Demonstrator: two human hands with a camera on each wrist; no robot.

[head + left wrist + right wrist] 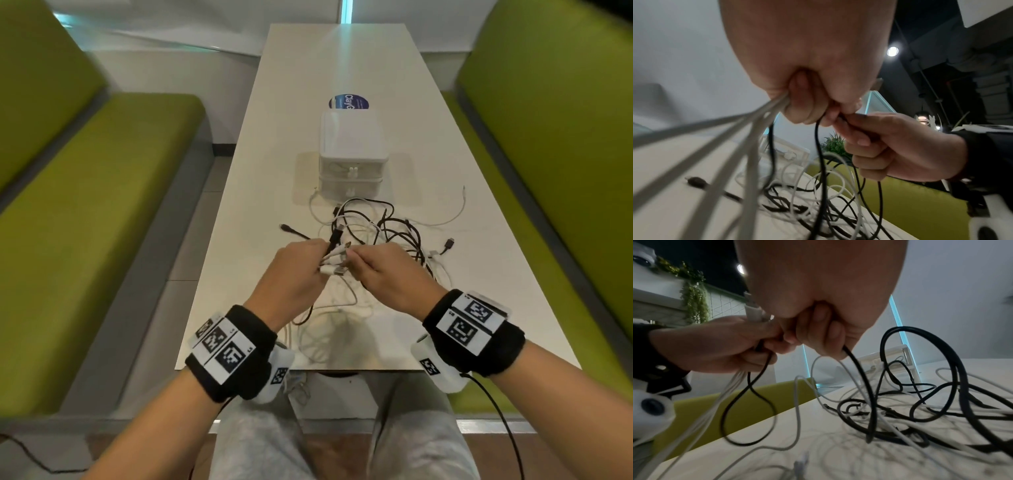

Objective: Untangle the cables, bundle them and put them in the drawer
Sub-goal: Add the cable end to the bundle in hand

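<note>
A tangle of black and white cables (383,229) lies on the white table (479,274), in front of a small white drawer unit (351,144) whose two drawers are closed. My left hand (301,263) grips a bunch of white and black cable ends (334,260), their plugs sticking out toward the right. My right hand (373,263) meets it and pinches a black cable (859,378) that runs down into the tangle. In the left wrist view my left hand (809,104) holds several white cables (731,129), with my right hand (879,142) beside it.
Green bench seats (85,205) flank the table on both sides. A round blue sticker (349,102) lies behind the drawer unit. Loose white cable loops (329,329) trail to the near table edge. A black plug (449,244) lies to the right of the tangle.
</note>
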